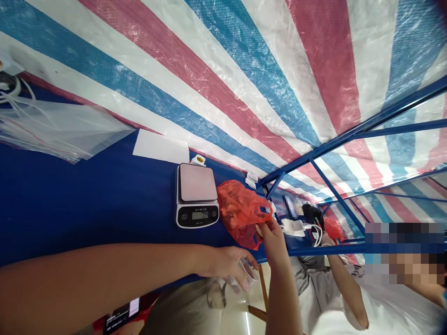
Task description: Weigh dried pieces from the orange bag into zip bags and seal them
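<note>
My left hand [223, 264] is closed around a small clear plastic cup [250, 271], held at the near edge of the blue surface with its mouth tilted to the right. My right hand [271, 238] pinches the edge of a red plastic bag [240, 204] near its handle loop. The bag lies crumpled on the blue table [104, 200]; its contents cannot be made out. Just left of it stands a digital kitchen scale [198, 195] with nothing on its platform. Its display shows digits too blurred to read.
Clear zip bags [63, 128] and a white sheet [161, 146] lie at the back left. A small white roll [198, 160] sits behind the scale. Blue metal bars [314, 151] frame the right side. Beyond them another person's arm [345, 284] reaches toward the neighbouring table.
</note>
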{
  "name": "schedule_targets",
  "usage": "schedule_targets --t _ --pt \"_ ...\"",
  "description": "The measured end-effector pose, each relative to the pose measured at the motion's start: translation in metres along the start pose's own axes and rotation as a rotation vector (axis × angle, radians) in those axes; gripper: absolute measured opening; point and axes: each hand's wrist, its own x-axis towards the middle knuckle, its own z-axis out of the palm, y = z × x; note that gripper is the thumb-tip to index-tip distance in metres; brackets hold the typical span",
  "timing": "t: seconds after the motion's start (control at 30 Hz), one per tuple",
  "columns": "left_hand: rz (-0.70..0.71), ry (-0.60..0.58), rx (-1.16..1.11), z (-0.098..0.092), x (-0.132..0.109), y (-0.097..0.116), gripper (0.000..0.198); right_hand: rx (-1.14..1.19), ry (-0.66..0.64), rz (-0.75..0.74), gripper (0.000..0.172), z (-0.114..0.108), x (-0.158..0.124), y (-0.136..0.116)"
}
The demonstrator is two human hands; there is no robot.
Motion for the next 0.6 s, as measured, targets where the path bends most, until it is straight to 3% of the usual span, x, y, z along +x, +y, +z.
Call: schedule_targets --t 0.1,0.33,0.47,0.6 --pt "0.041 0.006 -0.013 -0.003 0.001 -0.003 0.064 0.163 -0.016 0.127 0.044 -0.004 -0.024 -0.006" --pt "0.082 0.024 -0.001 -0.008 0.002 -0.007 0.066 0.201 -0.153 0.248 0.043 -0.019 -0.077 -0.018" --pt "0.097 0.031 -0.047 -0.005 0.000 -0.005 0.064 -0.024 -0.301 0.270 0.044 -0.026 -0.101 -0.025" --pt "0.067 0.001 -0.057 -0.005 0.000 -0.004 0.071 -0.236 -0.388 0.144 0.034 -0.033 -0.113 -0.037"
